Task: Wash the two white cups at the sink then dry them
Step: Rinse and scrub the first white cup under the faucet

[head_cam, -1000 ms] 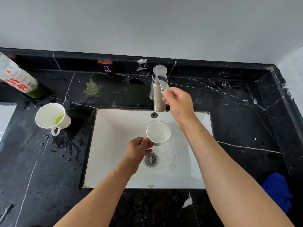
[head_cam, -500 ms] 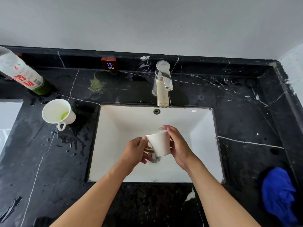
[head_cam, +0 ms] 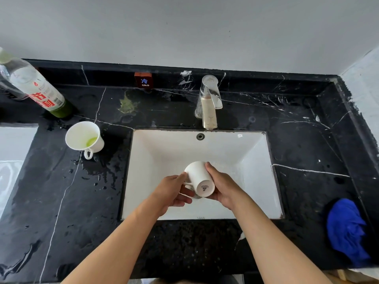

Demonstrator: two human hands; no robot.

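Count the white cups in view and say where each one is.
2. One cup is tipped over the sink, held between the left hand and right hand. The other cup stands on the counter left of the sink.

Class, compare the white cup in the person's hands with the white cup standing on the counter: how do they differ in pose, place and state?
The held cup is tipped over above the sink, its base facing the camera; the counter cup stands upright left of the sink. The held cup is gripped by the left hand and right hand; the counter cup is untouched. The counter cup holds green residue; the held cup's inside is hidden. Both are white with one handle.
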